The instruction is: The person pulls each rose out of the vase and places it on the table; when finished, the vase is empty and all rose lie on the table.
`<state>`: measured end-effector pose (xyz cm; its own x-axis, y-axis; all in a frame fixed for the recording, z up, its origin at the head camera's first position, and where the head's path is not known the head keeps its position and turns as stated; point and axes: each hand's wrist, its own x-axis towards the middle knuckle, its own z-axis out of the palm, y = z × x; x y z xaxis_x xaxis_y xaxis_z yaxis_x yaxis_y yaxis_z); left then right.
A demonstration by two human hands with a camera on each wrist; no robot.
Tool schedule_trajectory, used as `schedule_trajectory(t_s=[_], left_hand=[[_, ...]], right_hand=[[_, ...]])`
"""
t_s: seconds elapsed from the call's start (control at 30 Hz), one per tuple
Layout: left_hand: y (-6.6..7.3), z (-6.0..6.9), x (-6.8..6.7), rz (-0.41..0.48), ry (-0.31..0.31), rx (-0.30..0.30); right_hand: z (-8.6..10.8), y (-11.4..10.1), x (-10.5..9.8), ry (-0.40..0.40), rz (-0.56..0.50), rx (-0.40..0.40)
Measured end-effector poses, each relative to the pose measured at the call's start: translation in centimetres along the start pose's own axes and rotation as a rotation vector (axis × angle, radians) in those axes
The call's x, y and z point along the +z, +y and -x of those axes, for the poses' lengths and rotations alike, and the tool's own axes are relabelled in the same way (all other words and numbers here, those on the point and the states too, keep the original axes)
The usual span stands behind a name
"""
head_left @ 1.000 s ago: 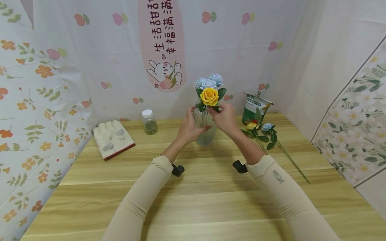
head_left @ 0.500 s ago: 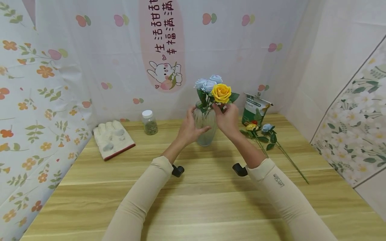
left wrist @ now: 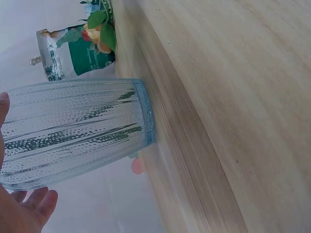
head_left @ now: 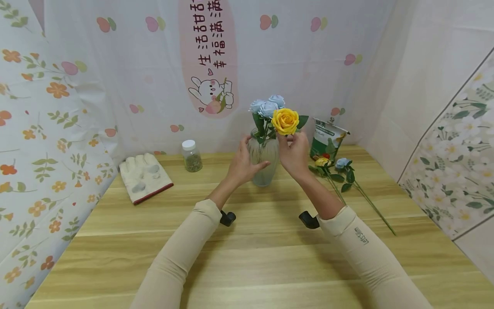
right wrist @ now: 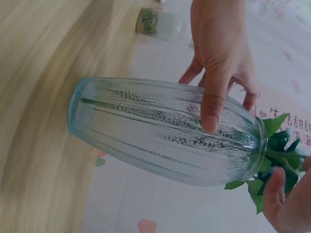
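Observation:
A clear ribbed glass vase (head_left: 263,165) stands upright on the table. My left hand (head_left: 242,162) grips its left side; in the right wrist view the thumb lies across the glass and the other fingers go behind. Light blue roses (head_left: 268,107) rise from the vase mouth, their green stems showing through the glass. At the right of the rim, my right hand (head_left: 295,152) pinches a yellow rose (head_left: 285,121) just under its bloom. In the right wrist view, green leaves (right wrist: 274,128) crowd the rim beside the right thumb; the pinched stem itself is mostly hidden.
Right of the vase lie a blue rose (head_left: 342,163) and a yellow-orange flower (head_left: 322,162), before a green and white bag (head_left: 326,139) closed with a clip. A white-capped jar (head_left: 191,156) and a cream glove (head_left: 144,178) are at the left. A curtain (head_left: 146,86) hangs behind.
My right hand has moved right with the yellow rose, which was in front of the blue roses and now leans to their right. My left hand stays on the vase.

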<state>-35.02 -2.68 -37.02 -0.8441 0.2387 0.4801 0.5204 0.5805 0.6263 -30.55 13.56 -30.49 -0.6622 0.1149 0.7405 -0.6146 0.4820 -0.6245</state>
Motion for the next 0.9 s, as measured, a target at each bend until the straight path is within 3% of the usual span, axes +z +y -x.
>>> schedule_trajectory(t_s=[0.23,0.33,0.67,0.9], left_hand=[[0.0,0.1,-0.1,0.021,-0.009,-0.018],[0.0,0.1,-0.1,0.027,-0.008,-0.023],[0.0,0.1,-0.1,0.026,-0.007,-0.019],[0.1,0.0,-0.2,0.013,-0.008,-0.016]], right_hand=[[-0.4,-0.3,0.0,-0.244,-0.046,0.124],[-0.5,-0.4,0.0,-0.297,-0.056,0.150],[-0.5,0.7,0.5,-0.208,-0.139,0.204],[-0.6,1.0,0.7,-0.192,-0.096,0.177]])
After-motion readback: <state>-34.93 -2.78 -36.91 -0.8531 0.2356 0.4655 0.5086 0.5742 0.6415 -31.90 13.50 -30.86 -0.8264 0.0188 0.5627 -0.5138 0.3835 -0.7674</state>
